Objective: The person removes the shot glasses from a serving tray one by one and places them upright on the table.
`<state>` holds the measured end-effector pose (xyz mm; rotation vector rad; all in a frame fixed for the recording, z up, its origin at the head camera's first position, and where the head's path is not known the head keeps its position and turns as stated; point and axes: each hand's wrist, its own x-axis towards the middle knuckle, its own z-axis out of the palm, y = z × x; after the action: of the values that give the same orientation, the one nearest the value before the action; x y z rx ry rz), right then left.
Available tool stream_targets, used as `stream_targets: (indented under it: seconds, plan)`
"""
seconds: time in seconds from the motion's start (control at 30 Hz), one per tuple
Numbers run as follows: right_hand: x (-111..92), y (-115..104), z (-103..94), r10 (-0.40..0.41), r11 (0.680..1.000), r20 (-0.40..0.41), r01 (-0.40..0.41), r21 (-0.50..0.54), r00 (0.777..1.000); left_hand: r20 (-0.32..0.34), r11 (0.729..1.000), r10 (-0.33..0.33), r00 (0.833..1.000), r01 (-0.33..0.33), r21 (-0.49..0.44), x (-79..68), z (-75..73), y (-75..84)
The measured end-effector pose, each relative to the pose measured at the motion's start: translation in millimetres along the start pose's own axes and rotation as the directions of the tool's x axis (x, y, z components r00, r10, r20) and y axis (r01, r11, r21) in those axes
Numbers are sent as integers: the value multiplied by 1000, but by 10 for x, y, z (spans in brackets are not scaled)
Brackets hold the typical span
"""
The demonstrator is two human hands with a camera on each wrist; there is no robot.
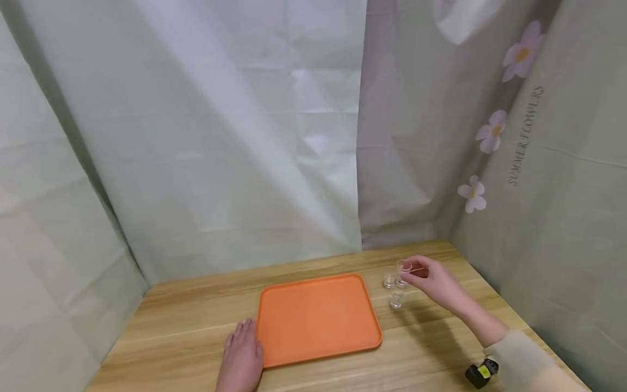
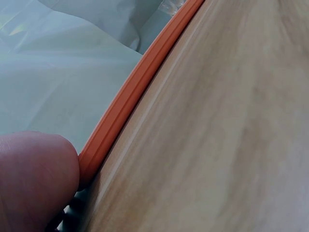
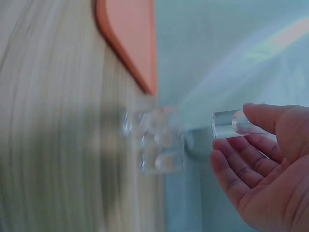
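Note:
My right hand (image 1: 433,280) pinches a small clear shot glass (image 3: 223,125) between thumb and fingers, lifted above the table. Several more clear shot glasses (image 1: 396,298) stand close together just below and left of that hand; they look blurred in the right wrist view. To their left lies an orange rectangular tray (image 1: 318,321), flat and with nothing on it. My left hand (image 1: 241,356) rests beside the tray's left edge, fingers extended forward. In the left wrist view a fingertip (image 2: 41,179) is right at the tray's rim.
The wooden table (image 1: 196,310) has pale curtains (image 1: 220,163) behind it and on both sides. Flowers are printed on the right curtain (image 1: 563,228). A small black device (image 1: 477,375) with a yellow label sits at the right wrist.

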<state>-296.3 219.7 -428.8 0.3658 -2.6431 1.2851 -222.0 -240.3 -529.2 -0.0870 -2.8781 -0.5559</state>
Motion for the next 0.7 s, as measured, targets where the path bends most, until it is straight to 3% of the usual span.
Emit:
stream_targets:
  seconds: [0.3,0.7]
  plan:
    - [-104,322,-122,38,998,-9,-38,-41,999,10,1000,-9,1000,9,-5,-21,6,-5]
    - [-124,592,56,69,998,60,-68,-5,996,8,1000,-10,1000,10,10,2,0,8]
